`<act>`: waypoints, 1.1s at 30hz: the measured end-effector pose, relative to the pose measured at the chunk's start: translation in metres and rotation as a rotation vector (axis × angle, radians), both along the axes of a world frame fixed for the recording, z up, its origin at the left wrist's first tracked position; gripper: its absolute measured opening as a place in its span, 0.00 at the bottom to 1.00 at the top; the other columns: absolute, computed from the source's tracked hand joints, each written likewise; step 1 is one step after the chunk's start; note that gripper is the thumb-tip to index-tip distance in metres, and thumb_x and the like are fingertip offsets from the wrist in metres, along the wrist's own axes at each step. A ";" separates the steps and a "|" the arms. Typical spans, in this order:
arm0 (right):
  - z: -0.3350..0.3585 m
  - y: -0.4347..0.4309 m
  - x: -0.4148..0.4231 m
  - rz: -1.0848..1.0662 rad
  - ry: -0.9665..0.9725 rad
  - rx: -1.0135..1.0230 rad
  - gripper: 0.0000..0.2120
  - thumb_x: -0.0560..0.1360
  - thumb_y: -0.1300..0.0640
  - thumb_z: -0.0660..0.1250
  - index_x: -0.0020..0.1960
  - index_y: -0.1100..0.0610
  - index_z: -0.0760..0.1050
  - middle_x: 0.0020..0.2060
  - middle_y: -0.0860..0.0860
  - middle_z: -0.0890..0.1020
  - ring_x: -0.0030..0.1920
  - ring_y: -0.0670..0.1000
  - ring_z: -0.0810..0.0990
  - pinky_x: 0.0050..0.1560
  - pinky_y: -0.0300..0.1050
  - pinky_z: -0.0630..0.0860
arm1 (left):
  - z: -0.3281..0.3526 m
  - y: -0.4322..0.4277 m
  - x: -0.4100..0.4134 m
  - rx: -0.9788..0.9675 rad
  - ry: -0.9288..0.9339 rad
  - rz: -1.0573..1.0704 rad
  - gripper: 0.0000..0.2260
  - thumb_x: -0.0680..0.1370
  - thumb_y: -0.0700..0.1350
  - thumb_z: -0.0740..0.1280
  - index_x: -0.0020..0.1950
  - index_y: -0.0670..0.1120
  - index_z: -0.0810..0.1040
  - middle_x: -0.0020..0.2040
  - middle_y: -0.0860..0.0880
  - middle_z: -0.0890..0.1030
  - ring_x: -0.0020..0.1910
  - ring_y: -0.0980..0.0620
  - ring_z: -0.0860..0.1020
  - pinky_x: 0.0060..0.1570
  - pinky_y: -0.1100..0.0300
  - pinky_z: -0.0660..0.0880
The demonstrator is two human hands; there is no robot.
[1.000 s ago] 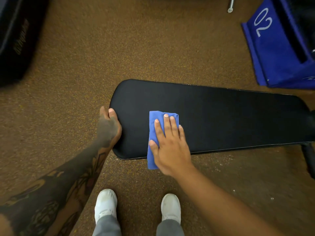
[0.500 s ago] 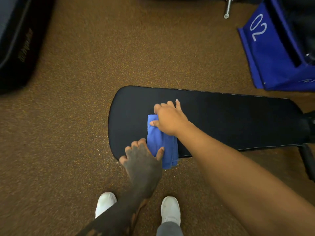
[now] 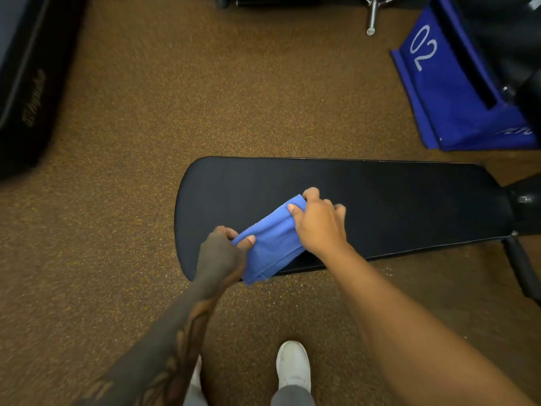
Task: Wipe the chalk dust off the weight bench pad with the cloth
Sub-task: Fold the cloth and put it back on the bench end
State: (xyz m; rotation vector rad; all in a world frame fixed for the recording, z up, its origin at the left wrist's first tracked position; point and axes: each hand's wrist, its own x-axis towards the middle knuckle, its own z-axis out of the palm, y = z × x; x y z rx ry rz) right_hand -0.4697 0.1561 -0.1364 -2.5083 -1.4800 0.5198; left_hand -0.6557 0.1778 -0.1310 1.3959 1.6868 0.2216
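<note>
The black weight bench pad (image 3: 395, 206) stretches from centre to right, its rounded end to the left. A folded blue cloth (image 3: 270, 244) is held slantwise over the pad's near left part, its lower end hanging past the near edge. My left hand (image 3: 222, 256) pinches the cloth's lower left end. My right hand (image 3: 320, 224) grips its upper right end, knuckles over the pad. No chalk dust shows on the dark pad surface.
Brown speckled rubber floor (image 3: 205, 98) surrounds the bench. A blue box marked "02" (image 3: 448, 83) stands at the upper right, a black padded block (image 3: 26, 83) at the upper left. The bench frame (image 3: 524, 259) sits at the right. My white shoe (image 3: 293, 364) is below.
My right hand went from pressing flat on the cloth to gripping its far end. My left hand left the pad's end and took the cloth's near end; the cloth is now raised between both hands.
</note>
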 end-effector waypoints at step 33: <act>0.365 -0.152 0.211 -1.223 0.427 0.893 0.09 0.82 0.51 0.59 0.48 0.56 0.67 0.40 0.49 0.74 0.44 0.53 0.75 0.47 0.48 0.72 | 0.377 0.025 0.322 -0.004 -0.743 -0.927 0.27 0.71 0.26 0.72 0.51 0.60 0.75 0.51 0.43 0.82 0.48 0.44 0.80 0.36 0.52 0.78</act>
